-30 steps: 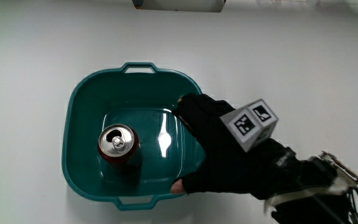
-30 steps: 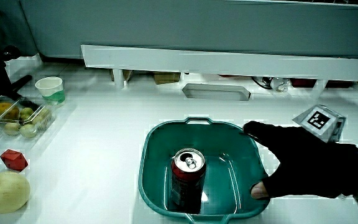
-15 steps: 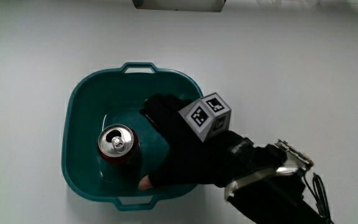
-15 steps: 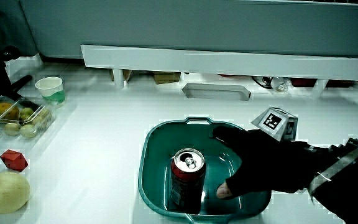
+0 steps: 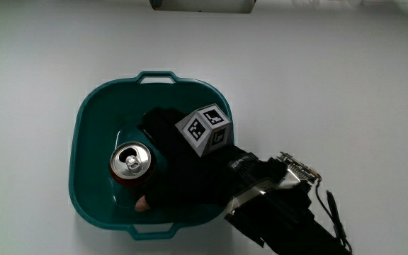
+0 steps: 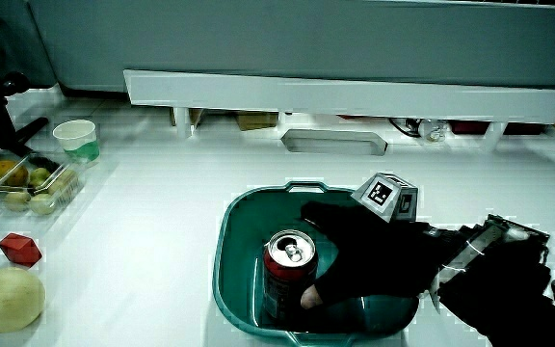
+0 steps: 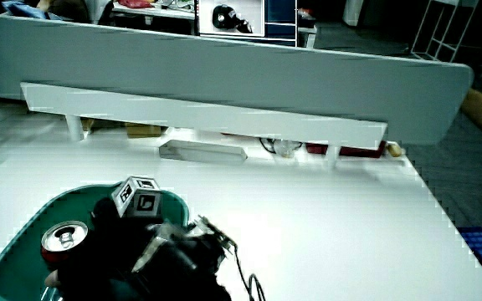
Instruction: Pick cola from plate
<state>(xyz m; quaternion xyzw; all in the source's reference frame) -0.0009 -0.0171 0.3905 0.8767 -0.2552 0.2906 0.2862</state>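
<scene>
A red cola can with a silver lid stands upright in a teal basin with two small handles. Both side views show the can and the basin. The gloved hand reaches into the basin right beside the can, with the patterned cube on its back. Its fingers are spread, with the thumb tip on the side of the can nearer the person. The fingers curve along the can's side without closing on it. The hand appears in both side views.
In a side view, a green cup, a clear tray of fruit, a small red object and a pale round fruit lie at the table's edge. A grey tray lies by the low partition.
The hand has moved from over the basin's rim into the basin, up to the can. The can and basin have stayed put.
</scene>
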